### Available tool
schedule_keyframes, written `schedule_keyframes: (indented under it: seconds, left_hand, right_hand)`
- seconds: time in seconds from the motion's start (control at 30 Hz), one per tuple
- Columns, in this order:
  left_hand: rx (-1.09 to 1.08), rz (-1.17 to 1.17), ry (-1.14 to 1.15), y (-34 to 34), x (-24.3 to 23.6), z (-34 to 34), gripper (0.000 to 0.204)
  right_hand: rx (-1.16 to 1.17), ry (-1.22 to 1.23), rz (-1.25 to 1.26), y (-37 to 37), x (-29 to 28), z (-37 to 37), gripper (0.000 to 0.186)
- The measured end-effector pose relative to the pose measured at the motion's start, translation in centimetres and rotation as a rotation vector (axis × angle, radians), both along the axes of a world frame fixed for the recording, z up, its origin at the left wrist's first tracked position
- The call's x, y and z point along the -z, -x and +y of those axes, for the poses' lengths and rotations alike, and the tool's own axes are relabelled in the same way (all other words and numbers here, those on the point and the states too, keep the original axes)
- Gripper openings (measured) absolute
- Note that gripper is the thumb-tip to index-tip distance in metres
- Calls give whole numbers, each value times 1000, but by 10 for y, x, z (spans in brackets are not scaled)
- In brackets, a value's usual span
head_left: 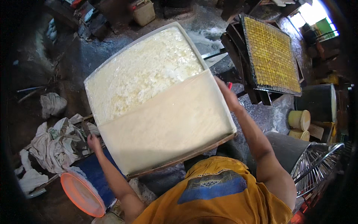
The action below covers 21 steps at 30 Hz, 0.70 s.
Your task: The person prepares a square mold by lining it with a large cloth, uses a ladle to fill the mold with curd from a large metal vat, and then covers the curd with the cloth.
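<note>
In front of me is a large square frame lined with pale cloth. Its far half shows wet, lumpy white curd. A smooth flap of cream cloth lies over the near half. Beside the left edge is my left hand, fingers curled, close to a dark stick-like piece; what it holds, if anything, does not show clearly. My right hand is at the right edge, by the end of the cloth's fold. Its fingers are mostly hidden along the frame's side.
Crumpled white cloths lie at the left, near a blue barrel and an orange-rimmed round sieve. A rack of yellow blocks stands far right. Yellow buckets, a grey drum and a bundle of metal rods are at right.
</note>
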<state>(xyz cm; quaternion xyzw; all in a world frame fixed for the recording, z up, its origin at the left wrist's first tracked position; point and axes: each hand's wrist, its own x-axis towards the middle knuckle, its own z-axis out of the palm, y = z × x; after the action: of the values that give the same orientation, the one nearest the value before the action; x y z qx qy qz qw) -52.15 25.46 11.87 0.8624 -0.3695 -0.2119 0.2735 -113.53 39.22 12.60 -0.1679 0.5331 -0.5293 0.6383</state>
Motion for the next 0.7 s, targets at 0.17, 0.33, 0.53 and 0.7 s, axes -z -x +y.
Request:
schedule_keyframes:
  seconds: [0.17,0.33,0.53,0.7]
  left_hand:
    - [-98,-209,320,121,-51,102,46]
    - [-459,-262,211,327,-36,226,72]
    - [-754,964,251,447,-1,281,60]
    - [-722,812,247,485,-27,249,61]
  right_hand:
    - [-39,24,237,13,151,-16,57]
    - [-254,-26,895,54,229,-93,44]
    - [47,225,1114,120,247,-288,40]
    - [-426,251,909,119,223,-405,51]
